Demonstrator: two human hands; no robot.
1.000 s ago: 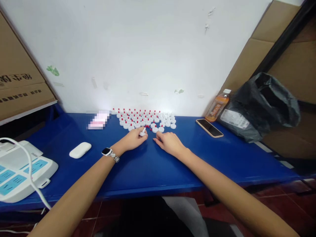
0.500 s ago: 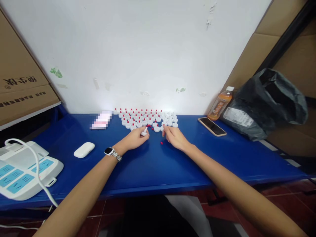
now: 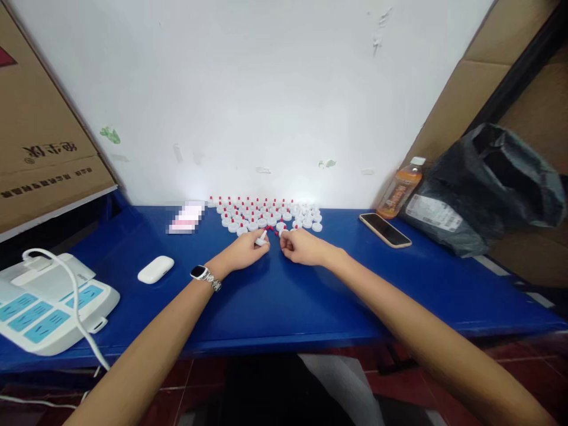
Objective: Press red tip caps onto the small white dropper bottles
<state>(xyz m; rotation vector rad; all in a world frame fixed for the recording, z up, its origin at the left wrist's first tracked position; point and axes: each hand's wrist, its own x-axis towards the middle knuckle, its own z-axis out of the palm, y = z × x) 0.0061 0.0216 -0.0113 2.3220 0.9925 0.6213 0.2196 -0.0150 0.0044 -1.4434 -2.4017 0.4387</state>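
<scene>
The left hand (image 3: 245, 249) lay low at the near side of the group of capped pieces (image 3: 271, 219), its thumb and fingers closed around a white cap (image 3: 262, 238) whose bare nozzle leaned upward. The right hand (image 3: 302, 247) met the near-right part of that group, fingers curled in and tips drawn narrow; whether they pinched anything could not be told. Both forearms slanted in from the near side, spread well apart. Loose red tips (image 3: 270, 228) sat at the group's near edge, between the hands.

Behind the group, the white wall (image 3: 275, 106) closed off reach. Toward the person, the blue table (image 3: 275, 296) stretched from the group to its front edge, giving room between the forearms. Left and nearer than the group lay a white case (image 3: 155, 269); to its right, a phone (image 3: 385, 230), then a bottle (image 3: 399, 189) and a black bag (image 3: 483, 195).
</scene>
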